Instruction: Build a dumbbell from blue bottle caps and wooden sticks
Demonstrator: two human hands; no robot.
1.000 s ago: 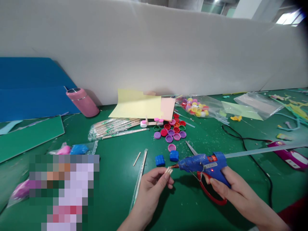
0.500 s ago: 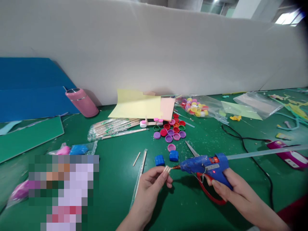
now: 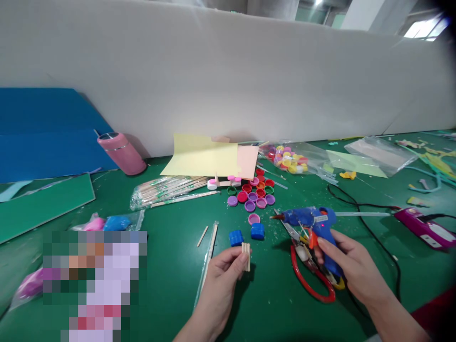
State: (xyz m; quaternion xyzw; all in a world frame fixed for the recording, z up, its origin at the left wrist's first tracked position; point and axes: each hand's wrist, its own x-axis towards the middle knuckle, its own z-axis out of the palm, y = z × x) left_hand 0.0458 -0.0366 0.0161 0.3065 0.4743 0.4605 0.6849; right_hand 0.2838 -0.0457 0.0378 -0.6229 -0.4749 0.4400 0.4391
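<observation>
Short wooden sticks (image 3: pixel 246 256), set side by side in a small bundle, stand almost upright at the fingertips of the left hand (image 3: pixel 226 273). Thumb and forefinger pinch them from one side, which leaves both ends free and presumably keeps the pieces aligned with skin away from hot glue. The right hand (image 3: pixel 356 259) wraps the handle of a blue hot-glue gun (image 3: pixel 299 216), its fingers by the orange trigger (image 3: pixel 313 239); whether the trigger is pressed cannot be told. The nozzle points toward the left hand's side but stands apart from the bundle, a gap that likely guards against stray drips. A translucent glue stick (image 3: pixel 363 214) projects from the gun's rear, clear of the grip. Between the hands, red-handled scissors (image 3: pixel 329 294) lie partly beneath the gun, within easy reach. Just beyond the left fingertips sit two blue ridged pieces (image 3: pixel 236 238), with loose bottle caps (image 3: pixel 250 205) farther out, probably grouped for ready picking. Left of the same hand lies a thin stick offcut (image 3: pixel 202 236); outward from the right hand, a purple power strip (image 3: pixel 427 228).
</observation>
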